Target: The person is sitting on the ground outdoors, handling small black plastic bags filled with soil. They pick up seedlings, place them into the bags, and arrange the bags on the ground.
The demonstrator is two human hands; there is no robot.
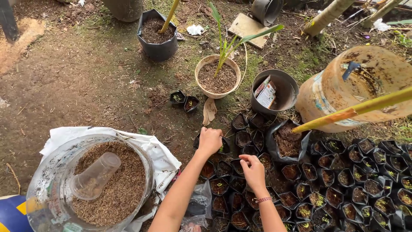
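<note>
On the ground, left hand (210,141) is closed on the rim of a small black seedling bag (223,146), right hand (253,170) pinching over another. Many bags (343,189) to the right already show green sprouts; those near the hands look soil-only, husk tub (107,182) untouched.

A cluster of small seedling bags (300,189) is spread across the ground at lower right. The left hand (210,141) is placed at the cluster's far left edge, with the right hand (253,171) just beside it, over the bags. A tub (47,180) holding a cup (94,175) is set at the lower left. A potted plant (217,76) is placed behind the hands, with a bucket (274,91) to its right.
</note>
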